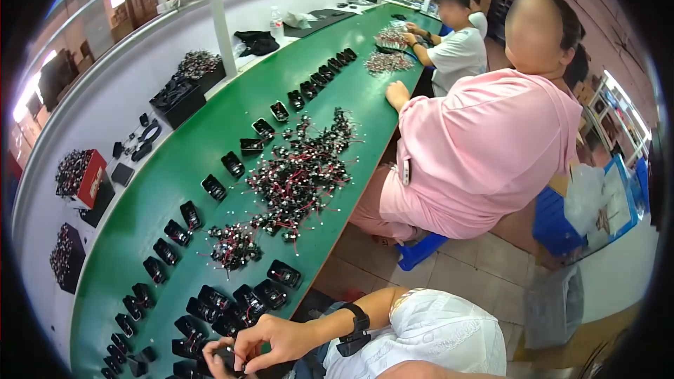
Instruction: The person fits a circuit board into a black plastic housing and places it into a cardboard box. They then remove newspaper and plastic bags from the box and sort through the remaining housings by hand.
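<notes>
Bright, busy workroom with a long green bench (140,238) curving up and away toward the back. Along the bench, a row of little black cases (213,187), some set apart and some close together. Beside the row, a big messy heap of tiny parts (298,182), black and silver with thin red wires, and just below, a smaller heap (234,247) of the same kind. Near the bottom, a bunch of black cases (247,300) lying side by side, right next to both hands. Left hand (216,356) at the bottom edge, partly cut off, with fingers curled around a small black piece (230,361). Right hand (279,339) just beside, wearing a black band (358,321) on the wrist, with thumb and first finger bent close together by that same piece. Cannot tell if the right fingers pinch anything; too dark and small to see. Higher up, a person in pink (484,154) on a blue stool (421,249), one hand on the bench. Farther off, a person in a white shirt (460,52) with hands near another pile (390,62). Left of the bench, a red box (91,181) full of parts.
</notes>
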`<state>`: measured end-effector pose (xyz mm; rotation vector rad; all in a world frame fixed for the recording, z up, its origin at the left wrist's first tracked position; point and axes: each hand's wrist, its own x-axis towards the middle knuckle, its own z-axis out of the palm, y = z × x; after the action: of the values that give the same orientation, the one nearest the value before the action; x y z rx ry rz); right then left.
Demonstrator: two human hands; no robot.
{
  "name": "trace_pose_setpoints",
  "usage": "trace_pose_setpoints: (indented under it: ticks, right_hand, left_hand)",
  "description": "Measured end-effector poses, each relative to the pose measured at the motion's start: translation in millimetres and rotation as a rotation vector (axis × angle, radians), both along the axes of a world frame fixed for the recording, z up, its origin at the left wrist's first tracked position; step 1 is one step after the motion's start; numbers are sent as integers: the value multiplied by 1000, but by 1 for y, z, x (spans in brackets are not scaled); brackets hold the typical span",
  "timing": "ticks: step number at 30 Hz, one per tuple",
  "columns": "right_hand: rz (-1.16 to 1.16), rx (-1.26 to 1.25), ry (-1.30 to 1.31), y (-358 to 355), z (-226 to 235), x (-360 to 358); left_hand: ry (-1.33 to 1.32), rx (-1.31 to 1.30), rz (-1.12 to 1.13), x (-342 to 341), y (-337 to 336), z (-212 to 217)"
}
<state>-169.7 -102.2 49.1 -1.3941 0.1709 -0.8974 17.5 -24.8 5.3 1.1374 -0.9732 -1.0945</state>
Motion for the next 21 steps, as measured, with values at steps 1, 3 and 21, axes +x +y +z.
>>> trace_pose_setpoints:
  ticks: [1,3,21]
  right_hand:
    - [-11,-1,1,1,-4,-2]
    - [-107,-69,78,-1,-9,-4]
    - [-61,-201,366,-8,-22,22]
  left_hand:
    - [227,129,82,-14,0,-5]
    - [-576,-156,229,-36,10,-37]
    - [584,515,-14,-38,18,-58]
